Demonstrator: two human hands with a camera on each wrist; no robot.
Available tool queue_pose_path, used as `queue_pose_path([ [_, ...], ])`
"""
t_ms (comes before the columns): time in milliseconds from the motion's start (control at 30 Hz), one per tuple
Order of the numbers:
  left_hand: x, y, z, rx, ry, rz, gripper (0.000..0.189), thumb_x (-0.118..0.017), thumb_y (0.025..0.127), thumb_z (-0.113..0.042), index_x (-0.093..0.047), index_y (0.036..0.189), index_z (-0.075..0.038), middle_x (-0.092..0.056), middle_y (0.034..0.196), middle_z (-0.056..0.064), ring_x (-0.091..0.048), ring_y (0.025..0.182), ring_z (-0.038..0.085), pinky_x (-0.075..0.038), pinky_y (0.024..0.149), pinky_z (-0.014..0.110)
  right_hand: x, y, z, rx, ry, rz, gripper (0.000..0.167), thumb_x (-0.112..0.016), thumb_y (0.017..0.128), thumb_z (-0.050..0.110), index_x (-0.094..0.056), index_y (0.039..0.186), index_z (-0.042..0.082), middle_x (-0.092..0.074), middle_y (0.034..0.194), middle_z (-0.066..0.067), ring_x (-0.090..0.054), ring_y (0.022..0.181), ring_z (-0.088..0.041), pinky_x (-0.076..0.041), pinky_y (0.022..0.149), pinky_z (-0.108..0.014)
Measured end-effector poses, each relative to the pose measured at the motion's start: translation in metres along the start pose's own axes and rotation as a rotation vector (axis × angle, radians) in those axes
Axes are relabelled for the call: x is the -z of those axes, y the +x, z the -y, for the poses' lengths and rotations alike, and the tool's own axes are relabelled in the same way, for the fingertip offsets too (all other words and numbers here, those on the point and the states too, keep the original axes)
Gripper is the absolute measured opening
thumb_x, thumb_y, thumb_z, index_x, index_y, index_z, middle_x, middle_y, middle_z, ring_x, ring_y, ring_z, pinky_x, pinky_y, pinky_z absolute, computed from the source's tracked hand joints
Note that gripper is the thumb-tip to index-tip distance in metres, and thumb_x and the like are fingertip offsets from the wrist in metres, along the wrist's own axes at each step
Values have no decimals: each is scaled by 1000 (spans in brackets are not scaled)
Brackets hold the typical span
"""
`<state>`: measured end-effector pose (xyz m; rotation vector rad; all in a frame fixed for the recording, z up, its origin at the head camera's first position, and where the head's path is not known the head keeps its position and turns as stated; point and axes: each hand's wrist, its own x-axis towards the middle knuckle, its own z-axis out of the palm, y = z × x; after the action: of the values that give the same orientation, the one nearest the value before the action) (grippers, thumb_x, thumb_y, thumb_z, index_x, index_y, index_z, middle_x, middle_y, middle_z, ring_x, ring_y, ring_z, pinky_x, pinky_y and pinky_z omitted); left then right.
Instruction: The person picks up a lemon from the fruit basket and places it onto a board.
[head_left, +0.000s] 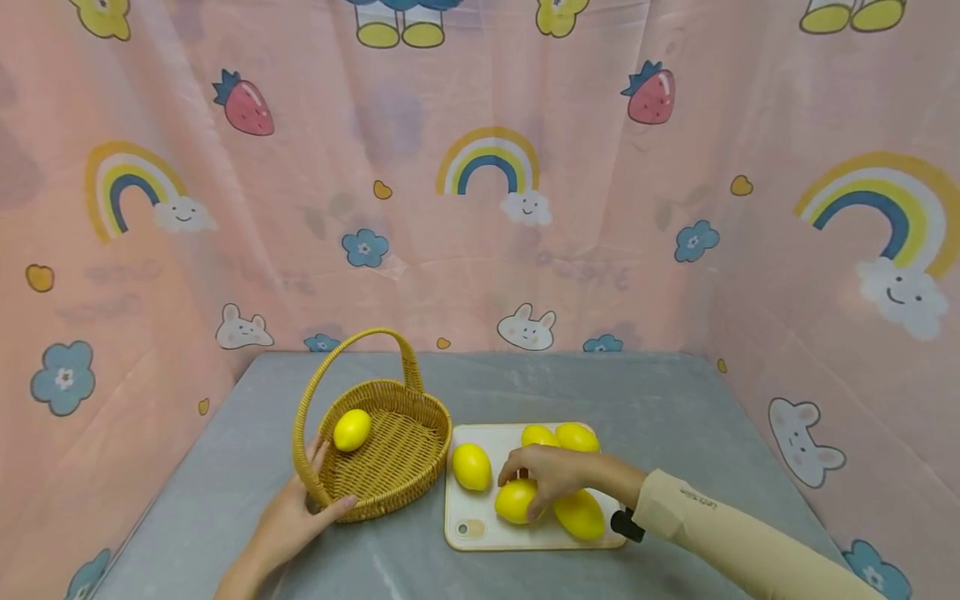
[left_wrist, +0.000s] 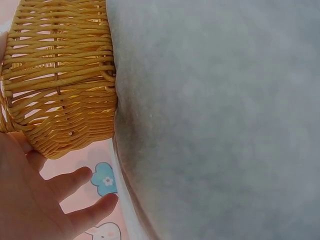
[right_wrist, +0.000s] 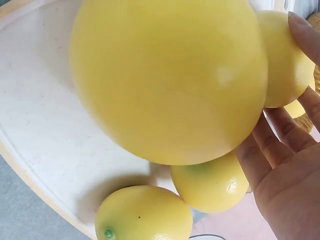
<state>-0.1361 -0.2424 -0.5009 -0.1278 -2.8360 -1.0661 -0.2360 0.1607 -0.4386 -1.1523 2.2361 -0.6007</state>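
Note:
My left hand holds the wicker basket at its near left side, thumb along the front rim and fingertips by the handle's base. In the left wrist view two fingers stretch out beside the weave. One lemon lies inside the basket at the left. Over the white cutting board, my right hand grips a lemon between thumb and fingers. The right wrist view shows this lemon partly behind a nearer lemon.
Other lemons on the board are one at the left, one at the front right and two at the back, partly behind the right hand. A grey cloth covers the table. A printed pink curtain hangs around it.

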Motion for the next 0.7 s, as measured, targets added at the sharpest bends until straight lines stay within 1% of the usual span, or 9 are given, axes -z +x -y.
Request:
queue_pose_path([
  [133, 3, -1, 0, 5, -1, 1, 95, -70, 90, -50, -21, 159, -6, -10, 166, 16, -25, 143, 49, -31, 101, 74, 1, 2, -1, 19, 60, -12, 49, -85, 79, 10, -67, 123, 3, -64, 111, 0, -57, 98, -11, -51, 90, -29],
  [267, 5, -1, 1, -2, -2, -4, 95, -70, 90, -50, -21, 159, -6, -11, 166, 16, -27, 142, 50, -32, 101, 74, 4, 6, -3, 85, 121, -35, 45, -82, 83, 10, -66, 123, -2, -66, 114, -12, -62, 103, -24, -54, 90, -36],
  [367, 4, -2, 3, -7, -6, -10, 95, -70, 90, -49, -22, 159, -6, -11, 166, 15, -27, 142, 49, -32, 101, 73, 9, 12, 0, 121, 147, -46, 41, -81, 84, 8, -67, 121, -3, -68, 115, -14, -63, 103, -30, -55, 90, -41],
  [500, 2, -3, 4, -11, -9, -18, 95, -71, 90, -48, -23, 159, -5, -12, 166, 16, -27, 142, 49, -32, 101, 73, 19, 29, 12, 164, 169, -53, 37, -79, 84, 5, -69, 119, -3, -71, 109, -13, -66, 99, -28, -55, 91, -45],
  [567, 2, -3, 3, -16, -4, -20, 95, -71, 90, -49, -23, 159, -5, -12, 166, 15, -27, 142, 49, -33, 101, 73, 25, 40, 19, 202, 170, -60, 36, -79, 84, 4, -69, 118, -4, -72, 106, -14, -67, 97, -27, -55, 89, -45],
  [633, 1, -2, 2, -18, 0, -23, 94, -71, 90, -49, -23, 159, -6, -12, 166, 14, -28, 142, 48, -34, 101, 73, 32, 52, 27, 253, 157, -63, 36, -78, 85, 4, -69, 118, -6, -72, 104, -17, -68, 96, -29, -56, 88, -45],
  [700, -1, 0, 1, -20, 5, -25, 94, -71, 89, -50, -24, 159, -7, -13, 166, 13, -30, 141, 48, -35, 100, 72, 40, 65, 38, 274, 152, -76, 36, -78, 85, 3, -69, 118, -6, -72, 105, -17, -68, 96, -32, -57, 87, -42],
])
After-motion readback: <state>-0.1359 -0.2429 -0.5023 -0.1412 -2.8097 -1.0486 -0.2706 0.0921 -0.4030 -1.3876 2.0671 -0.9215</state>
